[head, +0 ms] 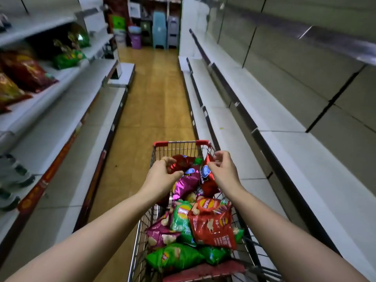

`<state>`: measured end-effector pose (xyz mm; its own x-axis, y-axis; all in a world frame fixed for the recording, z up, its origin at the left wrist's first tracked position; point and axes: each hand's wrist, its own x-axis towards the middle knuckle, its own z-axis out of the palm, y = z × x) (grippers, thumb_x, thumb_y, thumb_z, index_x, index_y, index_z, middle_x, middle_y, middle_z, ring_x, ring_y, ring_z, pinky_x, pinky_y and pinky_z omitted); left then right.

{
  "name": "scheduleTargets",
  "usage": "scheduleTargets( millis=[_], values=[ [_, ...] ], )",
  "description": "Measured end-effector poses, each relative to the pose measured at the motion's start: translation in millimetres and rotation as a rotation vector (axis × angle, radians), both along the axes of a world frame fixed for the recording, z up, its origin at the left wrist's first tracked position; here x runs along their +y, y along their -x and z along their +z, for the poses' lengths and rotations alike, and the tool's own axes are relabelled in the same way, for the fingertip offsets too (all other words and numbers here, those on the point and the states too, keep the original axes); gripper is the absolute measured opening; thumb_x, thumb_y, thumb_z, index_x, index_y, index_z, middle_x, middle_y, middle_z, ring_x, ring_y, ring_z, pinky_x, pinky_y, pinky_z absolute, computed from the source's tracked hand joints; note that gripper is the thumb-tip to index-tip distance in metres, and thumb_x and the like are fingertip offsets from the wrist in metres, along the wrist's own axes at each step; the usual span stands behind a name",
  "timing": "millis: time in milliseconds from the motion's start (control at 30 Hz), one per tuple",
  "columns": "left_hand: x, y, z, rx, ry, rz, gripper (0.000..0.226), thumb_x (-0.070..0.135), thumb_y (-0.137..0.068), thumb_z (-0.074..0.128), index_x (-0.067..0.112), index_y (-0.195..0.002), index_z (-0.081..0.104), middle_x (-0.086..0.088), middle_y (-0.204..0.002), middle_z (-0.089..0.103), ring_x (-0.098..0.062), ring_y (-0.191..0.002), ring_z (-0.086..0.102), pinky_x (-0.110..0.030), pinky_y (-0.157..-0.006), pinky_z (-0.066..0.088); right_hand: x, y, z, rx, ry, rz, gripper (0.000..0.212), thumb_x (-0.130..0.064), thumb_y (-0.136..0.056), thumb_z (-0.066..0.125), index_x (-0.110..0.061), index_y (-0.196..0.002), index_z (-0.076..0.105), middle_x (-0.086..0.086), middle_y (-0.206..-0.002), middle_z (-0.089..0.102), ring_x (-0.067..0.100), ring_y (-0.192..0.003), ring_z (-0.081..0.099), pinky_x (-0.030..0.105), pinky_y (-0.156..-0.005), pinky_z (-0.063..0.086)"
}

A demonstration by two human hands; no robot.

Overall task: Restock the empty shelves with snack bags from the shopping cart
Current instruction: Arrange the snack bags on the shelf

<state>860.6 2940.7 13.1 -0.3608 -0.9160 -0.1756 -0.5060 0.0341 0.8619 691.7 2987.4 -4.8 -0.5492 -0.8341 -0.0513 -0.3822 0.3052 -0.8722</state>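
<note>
A wire shopping cart [181,143] with a red rim stands in the aisle below me, piled with red, green and purple snack bags [211,220]. My left hand [162,176] curls round a dark red foil bag [182,162] at the cart's far end. My right hand [223,169] pinches the top of another dark red bag [208,180] with a blue logo, which hangs upright beside a purple bag [186,185]. Bare white shelves [274,110] run along the right side of the aisle.
Shelves on the left [61,82] hold a few red and green snack bags [26,72]; lower left shelves carry some dark items. The wooden-look floor [154,98] runs ahead to stacked plastic stools and bins [160,31] at the aisle's end.
</note>
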Motion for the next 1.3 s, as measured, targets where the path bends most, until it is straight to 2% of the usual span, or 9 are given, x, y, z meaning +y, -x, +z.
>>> scheduleTargets(
  millis=[133,300,400,633,800,933,1100,1200,1300],
  values=[
    [-11.5,17.5,-39.1,0.015,-0.109,0.059,0.037,0.016,-0.087,0.066,0.01,-0.121,0.053,0.0,-0.103,0.06,-0.016,-0.096,0.059,-0.034,-0.086,0.051,-15.5,23.3,-52.2,-0.034,-0.123,-0.027,0.041,-0.022,-0.088,0.061,-0.014,-0.123,0.042,0.008,-0.119,0.052,0.02,-0.105,0.055,0.039,-0.091,0.05],
    [-15.8,36.6,-96.9,0.056,-0.282,0.2,0.036,0.013,-0.087,0.065,0.008,-0.12,0.052,-0.004,-0.11,0.061,-0.018,-0.101,0.058,-0.033,-0.092,0.048,-40.4,59.9,-115.0,-0.044,-0.24,-0.084,0.065,-0.028,-0.08,0.071,-0.009,-0.132,0.037,0.011,-0.132,0.045,0.025,-0.118,0.047,0.04,-0.099,0.043],
    [-12.9,44.1,-129.3,0.054,-0.369,0.294,0.033,0.012,-0.087,0.065,0.008,-0.117,0.053,-0.001,-0.101,0.061,-0.018,-0.098,0.059,-0.031,-0.09,0.047,-62.8,81.9,-145.3,-0.005,-0.346,-0.1,0.082,-0.031,-0.078,0.074,-0.007,-0.142,0.029,0.015,-0.142,0.034,0.03,-0.13,0.036,0.04,-0.106,0.034],
    [-14.0,52.8,-179.5,-0.031,-0.429,0.364,0.026,0.014,-0.087,0.065,0.021,-0.104,0.047,0.004,-0.1,0.056,-0.016,-0.098,0.055,-0.031,-0.093,0.044,-111.7,100.7,-203.0,0.119,-0.538,-0.015,0.098,-0.035,-0.078,0.074,-0.012,-0.15,0.011,0.018,-0.153,0.016,0.036,-0.138,0.026,0.045,-0.105,0.033],
    [-14.8,55.2,-194.9,-0.016,-0.504,0.378,0.025,0.013,-0.087,0.065,0.02,-0.105,0.049,-0.001,-0.104,0.06,-0.02,-0.1,0.06,-0.042,-0.096,0.049,-109.0,106.4,-239.7,0.104,-0.571,-0.01,0.084,-0.025,-0.085,0.067,-0.026,-0.15,0.012,0.02,-0.141,0.033,0.038,-0.121,0.048,0.042,-0.096,0.042],
    [-16.7,54.0,-200.7,0.001,-0.52,0.362,0.03,0.011,-0.087,0.065,0.016,-0.111,0.049,0.005,-0.097,0.059,-0.015,-0.091,0.06,-0.038,-0.092,0.051,-101.6,113.7,-233.7,0.131,-0.438,-0.045,0.077,-0.018,-0.083,0.068,-0.028,-0.146,0.025,0.015,-0.13,0.051,0.033,-0.111,0.055,0.039,-0.09,0.046],
    [-34.9,48.7,-192.5,-0.003,-0.447,0.317,0.051,0.017,-0.081,0.073,0.013,-0.125,0.048,0.002,-0.104,0.061,-0.017,-0.1,0.059,-0.035,-0.094,0.049,-93.4,122.8,-174.0,0.097,-0.274,0.105,0.082,-0.014,-0.076,0.075,-0.031,-0.144,0.032,0.003,-0.119,0.056,0.02,-0.102,0.058,0.033,-0.086,0.05],
    [-46.3,46.1,-174.5,0.065,-0.418,0.235,0.067,0.017,-0.077,0.075,0.013,-0.135,0.04,0.006,-0.109,0.061,-0.007,-0.093,0.057,-0.027,-0.094,0.046,-89.3,125.3,-125.1,-0.183,-0.192,0.195,0.08,-0.005,-0.072,0.077,-0.026,-0.14,0.04,-0.001,-0.119,0.057,0.019,-0.1,0.061,0.031,-0.084,0.051],
    [-55.4,40.2,-155.4,0.12,-0.342,0.102,0.094,0.025,-0.065,0.082,0.017,-0.144,0.029,0.004,-0.134,0.05,0.004,-0.094,0.056,-0.013,-0.09,0.042,-87.9,127.5,-87.5,-0.385,-0.247,0.354,0.075,0.001,-0.069,0.077,-0.024,-0.133,0.047,0.005,-0.112,0.067,0.018,-0.089,0.067,0.031,-0.076,0.057]
  ],
)
